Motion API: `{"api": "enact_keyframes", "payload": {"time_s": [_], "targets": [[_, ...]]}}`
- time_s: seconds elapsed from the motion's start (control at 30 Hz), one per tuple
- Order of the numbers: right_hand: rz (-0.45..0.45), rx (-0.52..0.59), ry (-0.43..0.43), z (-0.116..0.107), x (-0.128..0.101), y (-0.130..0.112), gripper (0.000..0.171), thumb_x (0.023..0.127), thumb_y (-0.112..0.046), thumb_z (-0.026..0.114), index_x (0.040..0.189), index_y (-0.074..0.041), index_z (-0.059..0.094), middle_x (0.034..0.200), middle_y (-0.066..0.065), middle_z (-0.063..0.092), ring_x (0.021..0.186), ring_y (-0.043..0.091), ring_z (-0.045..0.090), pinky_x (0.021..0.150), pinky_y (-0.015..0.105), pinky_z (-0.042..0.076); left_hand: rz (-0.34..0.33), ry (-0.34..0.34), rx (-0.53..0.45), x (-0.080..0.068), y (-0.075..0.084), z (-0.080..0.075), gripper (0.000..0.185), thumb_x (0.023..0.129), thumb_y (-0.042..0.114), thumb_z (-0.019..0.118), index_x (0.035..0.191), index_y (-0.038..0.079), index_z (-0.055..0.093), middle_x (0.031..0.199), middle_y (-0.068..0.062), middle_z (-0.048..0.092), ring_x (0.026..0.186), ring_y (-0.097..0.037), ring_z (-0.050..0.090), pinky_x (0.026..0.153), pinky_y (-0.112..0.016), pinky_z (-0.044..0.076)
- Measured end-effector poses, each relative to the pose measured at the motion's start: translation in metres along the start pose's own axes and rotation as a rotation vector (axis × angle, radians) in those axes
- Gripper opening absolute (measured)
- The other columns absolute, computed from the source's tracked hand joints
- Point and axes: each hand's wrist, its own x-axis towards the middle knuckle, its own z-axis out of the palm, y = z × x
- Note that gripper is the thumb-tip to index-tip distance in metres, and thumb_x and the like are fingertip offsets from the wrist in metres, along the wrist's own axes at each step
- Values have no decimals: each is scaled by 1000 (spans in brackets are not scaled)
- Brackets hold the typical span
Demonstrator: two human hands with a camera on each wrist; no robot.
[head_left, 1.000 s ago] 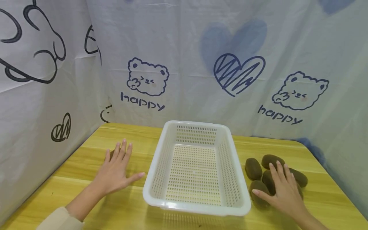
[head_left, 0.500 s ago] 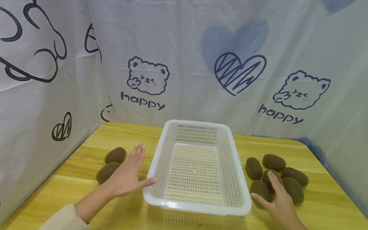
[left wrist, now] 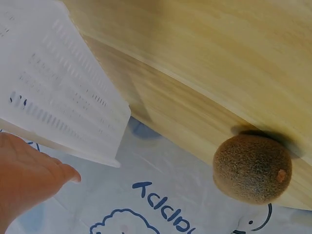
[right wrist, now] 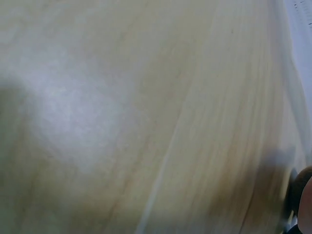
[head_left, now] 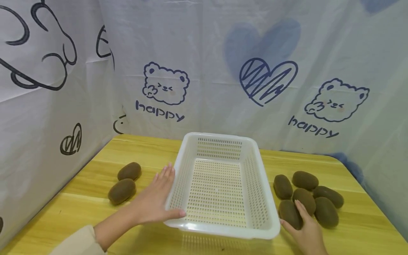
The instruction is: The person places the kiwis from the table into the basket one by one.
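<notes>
A white plastic basket [head_left: 229, 231] with slotted walls stands mid-table, nothing inside it. My left hand [head_left: 156, 200] rests against its left rim, fingers straight, thumb over the near left corner. The left wrist view has this hand [left wrist: 31, 175] beside the basket wall [left wrist: 73, 92]. To the basket's right, my right hand [head_left: 307, 232] holds the nearest kiwi [head_left: 289, 213] of a group, thumb on its left and fingers on its right. Only a sliver of that hand shows at the right wrist view's edge.
Several more kiwis [head_left: 326, 211] lie close around the held one. Left of the basket are two kiwis, a nearer one [head_left: 122, 191] and a farther one [head_left: 129, 171]. A printed cloth [head_left: 210, 106] hangs behind the wooden table [head_left: 79, 205].
My left hand has left the two left kiwis and moved right to the basket rim. My right hand has drawn back from above the group to its nearest kiwi.
</notes>
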Motion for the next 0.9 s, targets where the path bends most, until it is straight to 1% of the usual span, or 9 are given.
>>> {"api": "enact_keyframes", "payload": {"time_s": [0.13,0.33,0.4,0.53,0.67,0.77,0.9], "targets": [[19,-9,-20,2,0,3,80,76,-24,75,134,14,36,135,37,37,116,54,43,92,62,42,2,-4,22,-1,2,1,115,73,67,59,145,-8,11,154,-22,-3,143,-36,5,116,-50,14],[99,16,-109,0,1,3,82,79,-26,73,138,11,31,140,35,32,123,53,36,100,61,36,8,-6,40,-3,2,1,118,71,71,58,145,-8,11,154,-23,-2,143,-36,5,117,-50,13],[108,20,-103,0,1,3,80,79,-23,73,138,12,31,139,35,33,123,53,36,100,61,36,11,-6,47,-3,2,1,119,70,72,57,145,-8,12,154,-23,-1,143,-36,5,117,-50,13],[125,7,-95,0,3,3,75,80,-19,71,137,11,33,135,35,37,119,53,41,96,61,40,12,-9,51,-3,1,2,119,69,73,57,145,-9,13,153,-23,0,143,-36,6,117,-50,13],[178,3,-141,-2,7,3,73,83,-22,69,139,9,32,134,35,38,119,54,40,96,62,41,6,-19,52,-3,2,2,120,69,75,56,145,-9,14,153,-23,1,143,-37,7,117,-50,13],[188,10,-147,-4,9,2,71,84,-23,67,138,8,33,134,36,39,119,54,40,96,62,41,3,-24,50,-2,2,1,119,69,74,57,144,-9,15,153,-24,1,143,-38,7,117,-49,14],[165,30,-112,-6,11,-1,69,84,-23,67,137,8,36,129,37,44,111,54,48,90,59,46,3,-22,54,-1,3,1,119,68,73,57,144,-9,16,153,-24,2,143,-38,8,117,-49,15]]}}
